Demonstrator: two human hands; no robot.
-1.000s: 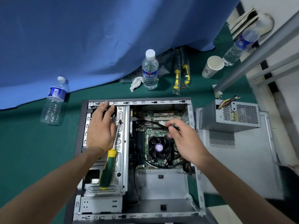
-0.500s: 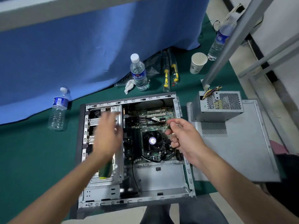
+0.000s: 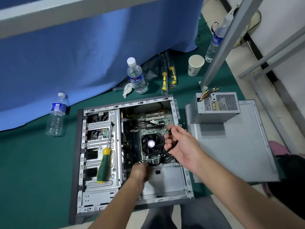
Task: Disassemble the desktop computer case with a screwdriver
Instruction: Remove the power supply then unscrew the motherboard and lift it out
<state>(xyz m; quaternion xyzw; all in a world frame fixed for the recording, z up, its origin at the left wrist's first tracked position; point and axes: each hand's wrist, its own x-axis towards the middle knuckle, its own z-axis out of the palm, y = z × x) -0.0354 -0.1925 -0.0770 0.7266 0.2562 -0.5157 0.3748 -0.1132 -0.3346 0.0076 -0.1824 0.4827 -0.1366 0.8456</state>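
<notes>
Cable removal is judged in hand: a black cable is pinched by the right hand; left hand is blurred, grip unclear. The screwdriver is laid at 9 o'clock in the case; motherboard unscrewing is expected next

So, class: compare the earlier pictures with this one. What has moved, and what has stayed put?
The left hand left the drive cage and moved right, down to the cables at the motherboard's near edge. The right hand lifted slightly, fingers curled around a black cable. The screwdriver lies on the cage as before; the power supply stayed put.
</notes>
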